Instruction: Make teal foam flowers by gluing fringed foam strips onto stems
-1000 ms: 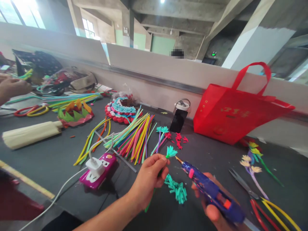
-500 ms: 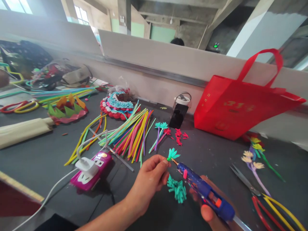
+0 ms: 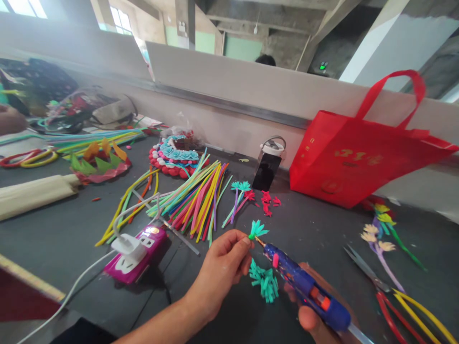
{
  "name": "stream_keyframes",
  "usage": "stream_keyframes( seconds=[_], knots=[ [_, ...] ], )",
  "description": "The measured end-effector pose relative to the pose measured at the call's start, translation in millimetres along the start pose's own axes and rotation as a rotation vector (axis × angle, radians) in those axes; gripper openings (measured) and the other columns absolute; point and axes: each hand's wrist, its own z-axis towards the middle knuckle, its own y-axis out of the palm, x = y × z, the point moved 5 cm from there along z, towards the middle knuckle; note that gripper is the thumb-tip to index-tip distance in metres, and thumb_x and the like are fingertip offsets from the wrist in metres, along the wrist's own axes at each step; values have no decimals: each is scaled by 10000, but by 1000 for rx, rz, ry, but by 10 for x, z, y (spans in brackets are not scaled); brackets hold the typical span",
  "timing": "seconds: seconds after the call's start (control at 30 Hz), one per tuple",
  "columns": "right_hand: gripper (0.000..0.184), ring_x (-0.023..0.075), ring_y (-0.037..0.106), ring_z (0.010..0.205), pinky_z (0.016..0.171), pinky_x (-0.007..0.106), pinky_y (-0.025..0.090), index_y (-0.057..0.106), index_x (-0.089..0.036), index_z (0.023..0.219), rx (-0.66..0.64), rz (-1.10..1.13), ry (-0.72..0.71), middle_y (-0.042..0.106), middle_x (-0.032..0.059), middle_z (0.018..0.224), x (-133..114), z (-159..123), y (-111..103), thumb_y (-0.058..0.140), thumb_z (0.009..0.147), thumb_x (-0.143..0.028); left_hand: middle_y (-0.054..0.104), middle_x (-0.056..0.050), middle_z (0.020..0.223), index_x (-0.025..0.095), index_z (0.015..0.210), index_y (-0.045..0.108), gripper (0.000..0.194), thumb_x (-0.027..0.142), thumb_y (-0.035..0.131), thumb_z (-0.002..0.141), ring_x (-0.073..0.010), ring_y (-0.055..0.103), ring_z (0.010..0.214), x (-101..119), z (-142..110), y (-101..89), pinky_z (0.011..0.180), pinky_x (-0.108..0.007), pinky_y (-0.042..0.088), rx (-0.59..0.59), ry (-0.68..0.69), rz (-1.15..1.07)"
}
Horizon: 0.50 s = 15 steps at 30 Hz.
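Note:
Between thumb and fingers, my left hand [image 3: 229, 255] pinches the base of a small turquoise craft flower [image 3: 257, 230]. My right hand [image 3: 311, 306] is wrapped round a blue hot glue gun [image 3: 304, 284], with a clear glue stick poking from its rear. The gun's metal nozzle meets the flower's green base or lies very close to it. Below my left fingers rests a pile of turquoise petal pieces [image 3: 265, 282] on the dark table. Beyond the flower lie finished turquoise flowers [image 3: 241, 187] on stems and red petal pieces [image 3: 266, 203].
Strips of many colours [image 3: 201, 200] fan out behind a purple power strip [image 3: 138, 253] with a white plug and cord. Scissors [image 3: 376, 282] lie at right, near more flowers [image 3: 376, 239]. A phone [image 3: 266, 171], a red bag [image 3: 358, 160] and a partition stand behind. Another person's hand [image 3: 12, 120] shows far left.
My hands, the flower and the glue gun stay almost still. The other person's hand at far left has come further into view.

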Motion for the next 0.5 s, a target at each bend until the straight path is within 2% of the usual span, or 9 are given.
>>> stream_keyframes(
  seconds=[0.2,0.5],
  knots=[
    [543,192,631,534,480,272,519,653,-252,757,35,7,-5,667,26,705,-6,-27,-1,561,774,-787,440,60,507,183,769,529,294,459,606,835,-65,291,455,7,-7,11,438,-207,172,-1,3,8],
    [575,187,637,533,465,256,515,610,-247,697,-23,59,27,664,21,694,3,15,36,543,754,-815,438,57,498,180,774,555,283,451,622,824,-71,295,460,11,0,8,442,-205,177,10,11,11]
  ],
)
